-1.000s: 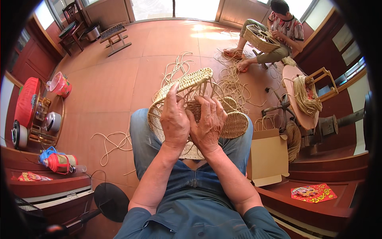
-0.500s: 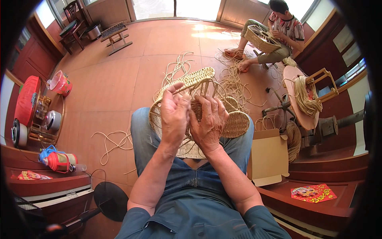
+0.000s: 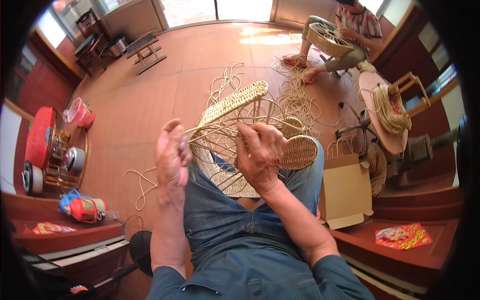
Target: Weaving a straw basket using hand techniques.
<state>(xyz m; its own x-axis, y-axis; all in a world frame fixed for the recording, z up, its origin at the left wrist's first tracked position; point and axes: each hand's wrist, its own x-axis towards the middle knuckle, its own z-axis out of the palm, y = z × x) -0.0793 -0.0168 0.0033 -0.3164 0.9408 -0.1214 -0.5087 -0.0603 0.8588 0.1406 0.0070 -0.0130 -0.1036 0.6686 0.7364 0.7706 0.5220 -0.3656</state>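
Observation:
A partly woven straw-coloured basket [image 3: 237, 102] rests on my lap, its thin frame bars showing between the woven panels. Out to its left, my left hand [image 3: 172, 155] is closed on pale cord [image 3: 212, 124], which stretches across the basket's open side. My right hand [image 3: 262, 155] bends over the middle of the basket, its fingers curled where the strands come together. Beside that hand lies a rounded woven end [image 3: 299, 152]. The right fingertips are partly hidden, as are the frame bars beneath them.
Loose cord [image 3: 297, 100] lies tangled on the tiled floor ahead. Another person [image 3: 357, 30] sits at the far right with a similar basket [image 3: 327, 40]. On my right are a cardboard box [image 3: 345, 192] and a round board with coiled cord [image 3: 390, 112]. A red thermos [image 3: 85, 209] is on the left.
My left hand has moved left, away from the right hand, drawing cord out across the basket. The right hand stays over the basket's middle. The view has shifted slightly.

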